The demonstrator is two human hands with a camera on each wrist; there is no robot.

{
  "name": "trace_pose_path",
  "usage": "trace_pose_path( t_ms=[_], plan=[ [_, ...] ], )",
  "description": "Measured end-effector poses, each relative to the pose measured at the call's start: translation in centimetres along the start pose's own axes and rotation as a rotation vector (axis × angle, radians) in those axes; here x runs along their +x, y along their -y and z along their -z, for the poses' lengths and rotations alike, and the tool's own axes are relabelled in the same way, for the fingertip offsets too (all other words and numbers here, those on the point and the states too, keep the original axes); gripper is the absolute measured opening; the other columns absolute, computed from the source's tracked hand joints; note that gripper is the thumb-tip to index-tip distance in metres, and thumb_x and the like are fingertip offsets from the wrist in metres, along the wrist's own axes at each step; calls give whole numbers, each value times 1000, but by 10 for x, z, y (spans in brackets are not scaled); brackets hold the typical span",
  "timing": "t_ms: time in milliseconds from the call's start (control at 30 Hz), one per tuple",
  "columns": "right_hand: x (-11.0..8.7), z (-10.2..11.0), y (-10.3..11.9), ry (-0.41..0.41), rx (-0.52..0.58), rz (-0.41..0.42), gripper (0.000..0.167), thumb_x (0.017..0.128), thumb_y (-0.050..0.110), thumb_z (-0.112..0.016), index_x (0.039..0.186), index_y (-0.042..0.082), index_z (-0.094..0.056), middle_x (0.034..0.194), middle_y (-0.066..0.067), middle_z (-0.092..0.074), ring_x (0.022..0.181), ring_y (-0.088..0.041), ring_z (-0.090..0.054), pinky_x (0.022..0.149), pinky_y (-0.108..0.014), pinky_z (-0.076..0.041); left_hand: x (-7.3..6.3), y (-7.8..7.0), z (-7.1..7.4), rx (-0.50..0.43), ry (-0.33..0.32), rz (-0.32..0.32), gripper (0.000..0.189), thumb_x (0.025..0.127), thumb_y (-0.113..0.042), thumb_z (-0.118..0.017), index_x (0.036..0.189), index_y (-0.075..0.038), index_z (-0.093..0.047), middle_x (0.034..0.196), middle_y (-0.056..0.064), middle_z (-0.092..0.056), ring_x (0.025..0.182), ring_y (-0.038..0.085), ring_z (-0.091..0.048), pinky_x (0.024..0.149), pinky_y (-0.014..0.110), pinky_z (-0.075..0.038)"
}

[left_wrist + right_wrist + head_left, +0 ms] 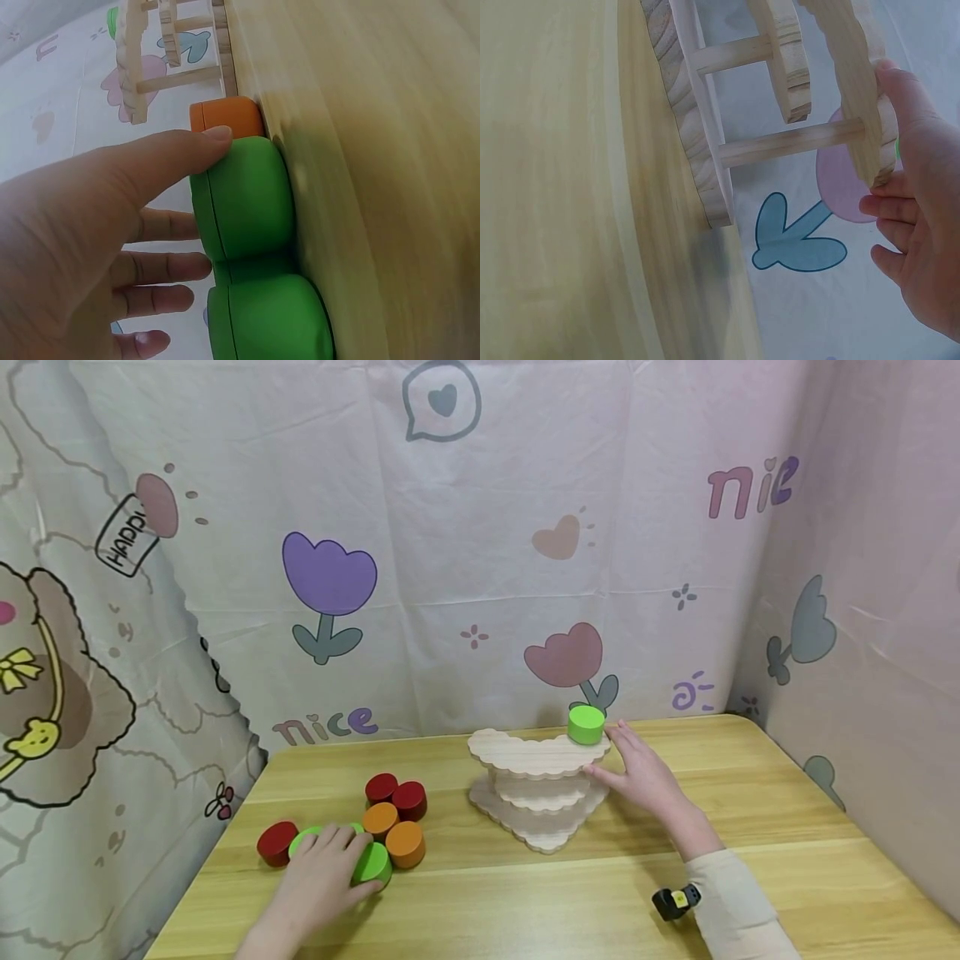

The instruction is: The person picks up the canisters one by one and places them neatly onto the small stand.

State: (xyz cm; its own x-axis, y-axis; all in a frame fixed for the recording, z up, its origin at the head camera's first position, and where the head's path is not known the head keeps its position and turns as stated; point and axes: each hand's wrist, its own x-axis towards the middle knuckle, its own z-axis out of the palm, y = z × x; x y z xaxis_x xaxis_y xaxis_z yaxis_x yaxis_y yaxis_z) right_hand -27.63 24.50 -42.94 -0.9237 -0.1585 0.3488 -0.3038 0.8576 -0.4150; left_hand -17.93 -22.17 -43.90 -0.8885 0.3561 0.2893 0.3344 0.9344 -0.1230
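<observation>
A wooden tiered stand (538, 756) with scalloped edges stands on the table, and one green cylinder (586, 725) sits on the right end of its top board. My right hand (651, 779) holds that end of the board, thumb on the front edge and fingers at the far edge. To the left, my left hand (321, 870) is over a group of green cylinders. Its thumb touches the side of the nearest green cylinder (244, 199), while the other fingers are spread loosely near its top edge. Another green cylinder (274, 319) is beside it, partly covered by the hand in the head view.
Two orange cylinders (405, 844) touch the green group on its right. Behind them stand two red cylinders (408, 801), and a third red cylinder (278, 843) is at the far left. A printed cloth (450, 568) hangs behind the wooden table (525, 910).
</observation>
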Motion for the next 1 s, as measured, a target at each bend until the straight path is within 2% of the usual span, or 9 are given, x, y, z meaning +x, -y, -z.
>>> trace_pose_path(
  t_ms=[267,600,1000],
  plan=[
    [-1,-1,0,8,-3,-2,90,86,57,-64,149,1,-34,156,-25,-29,145,-43,-25,113,-61,-25,5,-1,-2,-2,44,0,63,67,-59,-78,111,-15,-64,110,3,-63,102,22,-54,82,40,-41],
    [-1,0,0,1,0,-1,89,86,57,-64,147,-1,-36,155,-25,-31,145,-44,-26,113,-61,-26,8,-2,5,-5,67,-21,64,64,-60,-79,108,-17,-63,109,2,-62,98,20,-52,80,38,-40],
    [1,2,1,3,1,7,88,86,56,-65,147,-1,-36,154,-25,-31,145,-43,-25,113,-61,-27,14,-8,23,-15,-18,-66,63,64,-57,-80,109,-17,-62,108,3,-62,97,21,-53,78,38,-41]
  ],
)
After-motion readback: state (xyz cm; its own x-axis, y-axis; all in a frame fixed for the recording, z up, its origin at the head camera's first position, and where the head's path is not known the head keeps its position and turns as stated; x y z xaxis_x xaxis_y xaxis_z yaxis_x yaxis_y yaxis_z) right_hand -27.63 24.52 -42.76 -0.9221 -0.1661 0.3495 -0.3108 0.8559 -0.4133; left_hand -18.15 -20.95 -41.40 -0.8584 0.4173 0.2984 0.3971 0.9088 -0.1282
